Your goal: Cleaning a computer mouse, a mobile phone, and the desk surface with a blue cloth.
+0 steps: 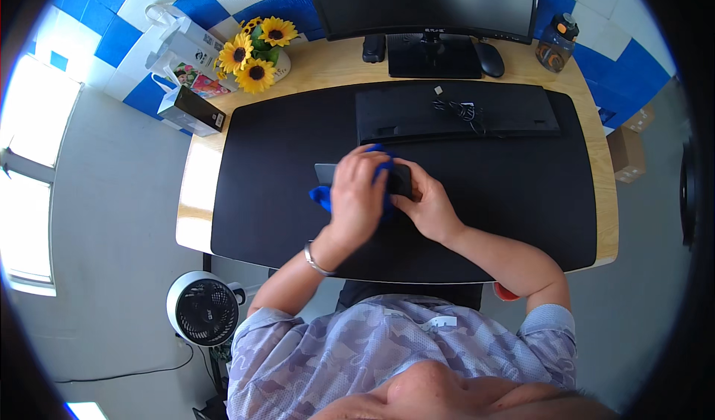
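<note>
A dark rectangular object (401,181), flat and too covered to name surely, is held above the black desk mat (279,141). My right hand (427,202) grips its right end between thumb and fingers. My left hand (359,188) presses a blue cloth (320,195) against it, and folds of the cloth show above and below the fingers. A greyish end of the object (325,173) sticks out left of that hand; its middle is hidden. Behind both hands lies a black keyboard (408,113), apparently underside up, with its bundled cable (469,113) on top.
At the back stand a monitor (430,1), a mouse (490,60) and a water bottle (557,43). Artificial sunflowers (257,57), a paper bag (192,51) and a dark box (192,110) occupy the back left. A white fan (205,308) is left of the desk; cardboard boxes (627,152) sit right.
</note>
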`<state>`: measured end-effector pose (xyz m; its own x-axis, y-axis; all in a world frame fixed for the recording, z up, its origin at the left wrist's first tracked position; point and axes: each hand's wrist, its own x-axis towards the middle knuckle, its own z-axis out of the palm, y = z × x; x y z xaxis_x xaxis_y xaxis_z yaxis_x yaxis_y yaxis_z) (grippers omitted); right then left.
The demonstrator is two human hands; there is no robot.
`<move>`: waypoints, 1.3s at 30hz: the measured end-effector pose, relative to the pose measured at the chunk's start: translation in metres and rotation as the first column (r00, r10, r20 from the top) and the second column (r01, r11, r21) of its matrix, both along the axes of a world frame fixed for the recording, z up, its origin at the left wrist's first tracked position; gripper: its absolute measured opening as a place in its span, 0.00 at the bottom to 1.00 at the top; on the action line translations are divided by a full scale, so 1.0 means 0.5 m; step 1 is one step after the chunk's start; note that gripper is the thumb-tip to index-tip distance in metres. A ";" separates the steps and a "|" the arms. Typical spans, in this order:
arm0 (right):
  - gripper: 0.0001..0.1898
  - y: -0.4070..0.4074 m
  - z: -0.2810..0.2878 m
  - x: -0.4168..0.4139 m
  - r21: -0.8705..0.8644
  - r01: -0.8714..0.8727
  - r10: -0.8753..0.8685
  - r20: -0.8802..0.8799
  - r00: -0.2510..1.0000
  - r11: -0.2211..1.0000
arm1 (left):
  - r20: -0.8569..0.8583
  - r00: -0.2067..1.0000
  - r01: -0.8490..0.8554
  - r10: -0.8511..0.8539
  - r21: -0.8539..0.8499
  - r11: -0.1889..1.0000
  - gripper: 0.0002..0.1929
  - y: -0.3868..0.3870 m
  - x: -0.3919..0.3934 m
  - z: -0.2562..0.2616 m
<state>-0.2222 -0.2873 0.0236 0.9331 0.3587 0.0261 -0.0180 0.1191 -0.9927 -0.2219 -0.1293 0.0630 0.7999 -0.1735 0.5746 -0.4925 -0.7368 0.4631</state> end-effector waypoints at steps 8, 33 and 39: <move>0.23 0.006 0.011 -0.008 -0.204 0.094 -0.013 0.366 0.930 0.975 | 0.039 0.988 0.140 -0.148 0.155 0.978 0.30 0.053 -0.037 0.003; 0.22 0.010 0.025 -0.008 -0.240 0.095 0.063 0.575 0.816 0.966 | 0.097 0.995 0.010 -0.038 0.282 0.959 0.22 0.143 0.005 -0.033; 0.22 0.010 0.021 -0.002 -0.234 0.064 0.059 0.483 0.873 0.970 | 0.087 0.996 -0.007 0.002 0.063 0.998 0.18 0.157 0.019 -0.054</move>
